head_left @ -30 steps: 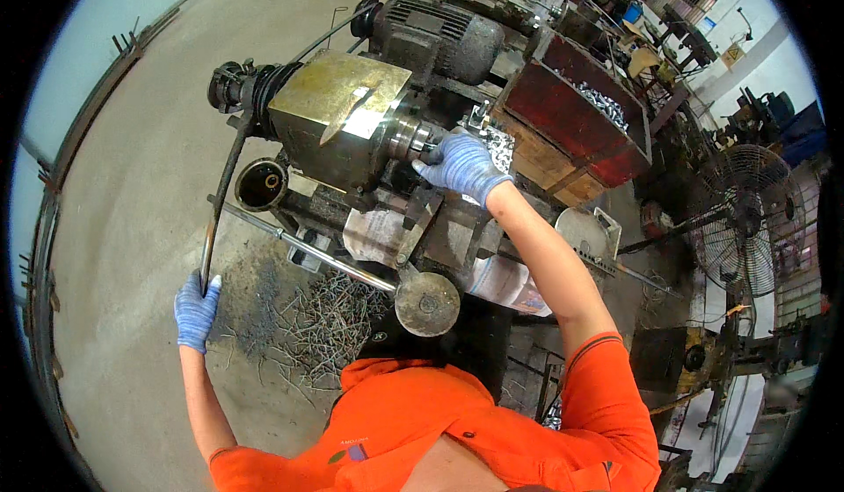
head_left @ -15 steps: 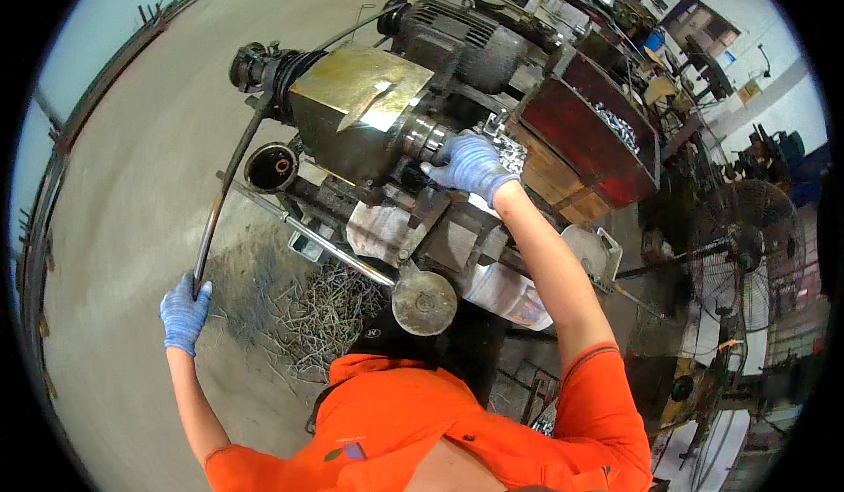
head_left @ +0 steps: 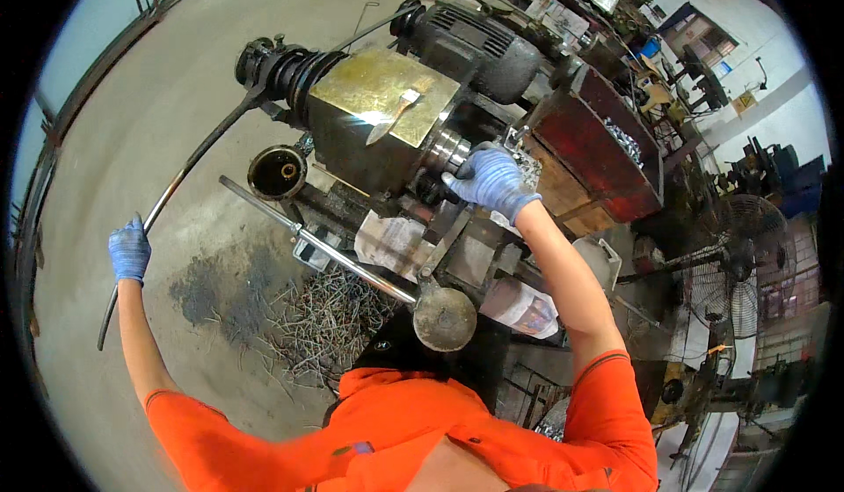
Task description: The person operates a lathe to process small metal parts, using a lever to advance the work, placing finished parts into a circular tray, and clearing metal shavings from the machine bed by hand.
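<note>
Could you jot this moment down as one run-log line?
left hand: grips long lever | right hand: at machine chuck | metal shavings on floor

Metalworking workshop, small factory floor. Centre: heavy oil-stained machine, brass-coloured housing, big electric motor at 12 o'clock. Long bent lever bar runs from machine toward 9 o'clock. Bare concrete floor, dark oil patch, pile of metal scrap bits at 7 o'clock. Red bin of shiny metal parts at 2 o'clock. Pedestal fan at 3 o'clock. Cluttered benches, more machinery toward 1 o'clock.
</note>
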The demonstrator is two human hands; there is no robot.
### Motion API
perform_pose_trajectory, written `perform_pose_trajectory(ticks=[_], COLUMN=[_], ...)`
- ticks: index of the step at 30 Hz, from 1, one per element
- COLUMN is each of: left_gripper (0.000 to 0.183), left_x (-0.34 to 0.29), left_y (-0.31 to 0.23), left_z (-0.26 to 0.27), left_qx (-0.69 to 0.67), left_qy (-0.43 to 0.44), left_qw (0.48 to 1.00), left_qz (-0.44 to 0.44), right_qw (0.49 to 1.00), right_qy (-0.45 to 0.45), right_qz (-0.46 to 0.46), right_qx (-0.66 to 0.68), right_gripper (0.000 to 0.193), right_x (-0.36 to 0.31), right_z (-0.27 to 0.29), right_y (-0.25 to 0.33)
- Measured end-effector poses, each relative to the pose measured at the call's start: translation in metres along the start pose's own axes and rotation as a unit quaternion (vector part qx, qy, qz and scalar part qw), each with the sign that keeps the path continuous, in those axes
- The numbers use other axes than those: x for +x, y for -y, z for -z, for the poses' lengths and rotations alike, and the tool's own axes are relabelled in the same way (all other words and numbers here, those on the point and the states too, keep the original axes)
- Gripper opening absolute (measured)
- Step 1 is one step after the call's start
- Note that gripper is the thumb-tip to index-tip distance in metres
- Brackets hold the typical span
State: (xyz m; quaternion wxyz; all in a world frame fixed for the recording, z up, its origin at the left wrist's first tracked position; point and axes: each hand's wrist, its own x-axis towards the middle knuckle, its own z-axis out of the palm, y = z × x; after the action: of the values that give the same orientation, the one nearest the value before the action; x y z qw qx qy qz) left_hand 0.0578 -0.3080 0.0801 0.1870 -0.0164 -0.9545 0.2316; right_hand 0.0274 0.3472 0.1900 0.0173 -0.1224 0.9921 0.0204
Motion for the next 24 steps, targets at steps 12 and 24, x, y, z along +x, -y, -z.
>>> perform_pose_trajectory(ticks=[12,24], left_gripper=[0.029,0.025], left_x=[-0.006,0.014], left_y=[-0.186,-0.32], left_z=[0.01,-0.066], left_qx=[-0.573,-0.317], left_qy=[-0.102,0.179], left_qw=[0.768,0.909], left_qz=[0.268,-0.201], right_qw=[0.969,0.908], right_qy=[-0.214,-0.227], right_qz=[-0.023,-0.315], right_qx=[0.12,0.16], right_gripper=[0.026,0.019], right_x=[-0.081,-0.318], right_z=[0.038,-0.048], right_y=[-0.017,-0.168])
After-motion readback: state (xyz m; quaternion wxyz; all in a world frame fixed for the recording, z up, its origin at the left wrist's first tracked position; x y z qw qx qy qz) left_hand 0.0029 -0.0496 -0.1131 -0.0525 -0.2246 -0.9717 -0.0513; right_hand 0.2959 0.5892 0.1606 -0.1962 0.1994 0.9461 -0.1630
